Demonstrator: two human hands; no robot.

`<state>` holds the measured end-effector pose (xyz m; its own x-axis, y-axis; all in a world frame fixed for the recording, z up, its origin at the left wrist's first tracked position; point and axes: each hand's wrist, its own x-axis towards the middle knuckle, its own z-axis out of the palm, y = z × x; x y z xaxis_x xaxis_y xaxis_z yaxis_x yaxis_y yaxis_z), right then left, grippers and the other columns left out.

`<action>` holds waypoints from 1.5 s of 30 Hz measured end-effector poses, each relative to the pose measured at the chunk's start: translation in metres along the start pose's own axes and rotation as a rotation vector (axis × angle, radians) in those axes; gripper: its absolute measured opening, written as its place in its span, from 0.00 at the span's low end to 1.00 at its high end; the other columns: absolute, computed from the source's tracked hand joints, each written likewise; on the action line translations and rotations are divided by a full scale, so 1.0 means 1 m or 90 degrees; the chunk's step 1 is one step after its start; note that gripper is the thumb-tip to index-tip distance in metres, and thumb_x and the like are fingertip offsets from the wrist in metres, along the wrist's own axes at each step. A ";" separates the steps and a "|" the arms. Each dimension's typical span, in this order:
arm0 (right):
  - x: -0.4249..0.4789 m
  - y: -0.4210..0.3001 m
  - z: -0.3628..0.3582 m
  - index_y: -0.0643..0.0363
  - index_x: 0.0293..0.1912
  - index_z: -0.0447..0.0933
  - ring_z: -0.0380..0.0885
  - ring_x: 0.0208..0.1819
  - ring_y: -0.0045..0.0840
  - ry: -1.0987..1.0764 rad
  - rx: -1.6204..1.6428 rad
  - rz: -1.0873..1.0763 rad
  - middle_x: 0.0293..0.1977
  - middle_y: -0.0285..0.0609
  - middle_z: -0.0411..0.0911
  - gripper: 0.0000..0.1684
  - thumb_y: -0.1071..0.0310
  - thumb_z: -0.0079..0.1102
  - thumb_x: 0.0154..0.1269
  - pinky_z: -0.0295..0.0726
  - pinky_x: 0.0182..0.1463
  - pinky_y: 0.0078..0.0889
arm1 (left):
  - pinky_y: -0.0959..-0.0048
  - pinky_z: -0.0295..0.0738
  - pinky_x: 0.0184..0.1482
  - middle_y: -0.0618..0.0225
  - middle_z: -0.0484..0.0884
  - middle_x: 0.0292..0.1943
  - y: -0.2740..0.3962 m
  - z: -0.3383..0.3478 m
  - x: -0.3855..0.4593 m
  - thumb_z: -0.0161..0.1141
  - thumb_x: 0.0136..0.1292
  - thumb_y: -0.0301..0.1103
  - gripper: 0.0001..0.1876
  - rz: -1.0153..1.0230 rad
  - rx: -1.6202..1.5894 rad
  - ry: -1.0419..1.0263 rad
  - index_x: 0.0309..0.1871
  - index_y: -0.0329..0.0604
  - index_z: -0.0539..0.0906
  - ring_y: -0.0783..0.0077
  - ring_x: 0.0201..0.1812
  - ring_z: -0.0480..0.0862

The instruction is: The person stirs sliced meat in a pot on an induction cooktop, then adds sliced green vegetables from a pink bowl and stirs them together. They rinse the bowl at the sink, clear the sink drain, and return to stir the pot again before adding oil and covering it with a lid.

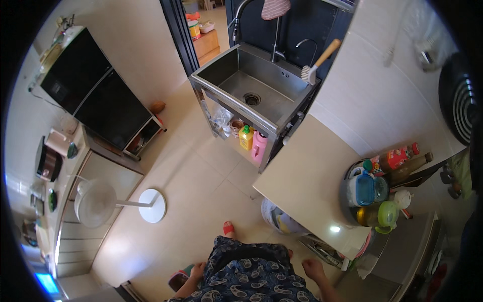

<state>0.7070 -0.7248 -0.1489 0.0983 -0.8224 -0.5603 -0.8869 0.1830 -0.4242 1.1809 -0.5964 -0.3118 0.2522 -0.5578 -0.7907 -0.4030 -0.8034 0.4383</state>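
Low in the view, my left hand (197,270) hangs by my hip with its fingers curled. A dark reddish and green object (179,280) shows just beside it; whether the hand holds it or only overlaps it cannot be told. My right hand (312,268) is closed in a loose fist on the other side of my body, with nothing visible in it. Ahead stands a stainless steel sink (260,90) with a drain in its basin. A dish brush with a wooden handle (326,53) rests at its right corner.
A beige countertop (302,166) at right bears a round tray of bottles and jars (345,196). Beneath it stands a bin (272,217). A white pedestal fan (96,204) stands at left near cabinets (109,173) and a black refrigerator (109,109). Yellow and pink bottles (246,138) sit under the sink.
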 end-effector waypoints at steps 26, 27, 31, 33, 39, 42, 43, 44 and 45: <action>0.651 -0.342 -0.206 0.59 0.34 0.77 0.75 0.35 0.37 0.104 0.027 -0.070 0.31 0.47 0.77 0.11 0.64 0.54 0.52 0.73 0.39 0.34 | 0.59 0.70 0.35 0.53 0.78 0.26 0.261 -0.295 0.159 0.52 0.52 0.39 0.12 -0.241 0.205 0.188 0.27 0.38 0.75 0.53 0.32 0.77; 0.670 -0.337 -0.197 0.58 0.34 0.77 0.75 0.35 0.36 0.107 0.005 -0.049 0.32 0.46 0.77 0.12 0.63 0.55 0.52 0.73 0.40 0.33 | 0.57 0.69 0.35 0.53 0.77 0.27 0.278 -0.304 0.158 0.52 0.53 0.39 0.12 -0.249 0.209 0.186 0.28 0.38 0.74 0.51 0.33 0.76; 0.710 -0.340 -0.176 0.56 0.34 0.77 0.76 0.34 0.35 0.086 -0.006 -0.055 0.31 0.44 0.77 0.11 0.62 0.57 0.50 0.73 0.39 0.34 | 0.56 0.68 0.38 0.49 0.77 0.30 0.291 -0.314 0.167 0.49 0.55 0.39 0.12 -0.254 0.253 0.149 0.30 0.37 0.73 0.49 0.36 0.75; 0.708 -0.352 -0.176 0.56 0.32 0.77 0.75 0.35 0.35 -0.064 -0.027 -0.082 0.31 0.44 0.76 0.11 0.62 0.58 0.49 0.73 0.40 0.34 | 0.56 0.68 0.37 0.49 0.77 0.30 0.309 -0.317 0.171 0.49 0.55 0.38 0.12 -0.268 0.249 0.153 0.29 0.37 0.73 0.48 0.36 0.75; 0.680 -0.350 -0.147 0.54 0.29 0.75 0.70 0.39 0.37 -0.037 -0.070 -0.241 0.31 0.44 0.69 0.08 0.64 0.58 0.46 0.70 0.41 0.37 | 0.55 0.68 0.36 0.46 0.76 0.28 0.302 -0.332 0.178 0.49 0.56 0.37 0.12 -0.225 0.258 0.157 0.29 0.35 0.73 0.45 0.34 0.75; 0.687 -0.348 -0.139 0.56 0.28 0.74 0.69 0.38 0.37 -0.015 -0.091 -0.262 0.31 0.44 0.69 0.07 0.66 0.58 0.46 0.70 0.41 0.37 | 0.55 0.69 0.36 0.46 0.76 0.28 0.311 -0.337 0.187 0.49 0.55 0.37 0.12 -0.204 0.243 0.141 0.29 0.35 0.73 0.45 0.34 0.75; 0.688 -0.348 -0.138 0.56 0.28 0.74 0.69 0.38 0.37 -0.011 -0.110 -0.271 0.31 0.44 0.69 0.07 0.67 0.58 0.46 0.70 0.41 0.37 | 0.55 0.69 0.36 0.46 0.76 0.27 0.312 -0.338 0.189 0.49 0.55 0.37 0.12 -0.197 0.236 0.130 0.29 0.35 0.73 0.45 0.34 0.75; 0.691 -0.348 -0.138 0.56 0.28 0.73 0.69 0.38 0.37 0.010 -0.130 -0.229 0.31 0.45 0.69 0.06 0.67 0.57 0.46 0.70 0.40 0.38 | 0.55 0.69 0.36 0.47 0.76 0.27 0.311 -0.338 0.188 0.49 0.55 0.37 0.12 -0.198 0.234 0.123 0.29 0.35 0.74 0.46 0.33 0.76; 0.696 -0.353 -0.144 0.57 0.27 0.73 0.70 0.37 0.37 0.033 -0.150 -0.185 0.31 0.45 0.69 0.06 0.67 0.57 0.47 0.70 0.40 0.38 | 0.56 0.69 0.36 0.47 0.77 0.27 0.310 -0.338 0.188 0.49 0.55 0.37 0.12 -0.197 0.232 0.115 0.29 0.35 0.74 0.46 0.33 0.76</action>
<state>1.0238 -1.4391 -0.2866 0.3440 -0.8491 -0.4009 -0.9051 -0.1862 -0.3822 1.4007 -1.0204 -0.1803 0.5431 -0.3583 -0.7594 -0.5578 -0.8299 -0.0074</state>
